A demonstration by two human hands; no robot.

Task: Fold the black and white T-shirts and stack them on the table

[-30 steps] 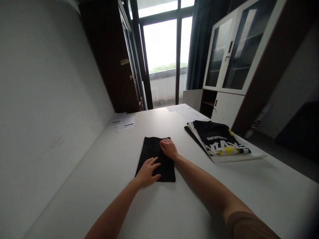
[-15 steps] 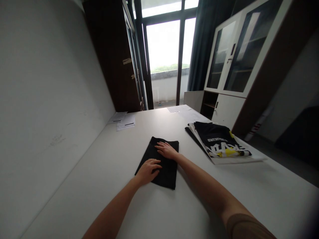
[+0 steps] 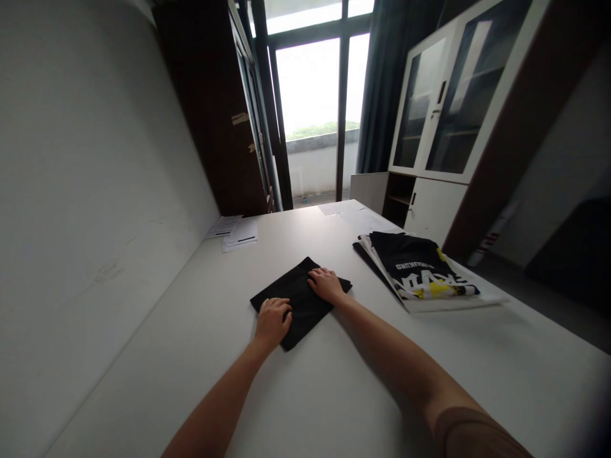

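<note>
A folded black cloth garment [image 3: 301,305] lies flat on the white table, turned so that one corner points toward me. My left hand [image 3: 273,320] rests on its near left part, fingers slightly bent and holding nothing. Across the garment's right side lies my right hand [image 3: 325,284], palm down with the fingers stretched over the fabric. Each hand covers a small part of the cloth, and its exact kind cannot be made out.
On the table's right side sits a stack of folded clothes [image 3: 420,267], a black printed one on top. Paper sheets [image 3: 240,232] lie by the left wall, and more papers [image 3: 363,217] at the far edge. A white cabinet [image 3: 436,203] stands beyond on the right.
The black garment has turned on the table under my hands, its near right corner swinging to the left. My left hand has shifted slightly left, my right hand slightly right.
</note>
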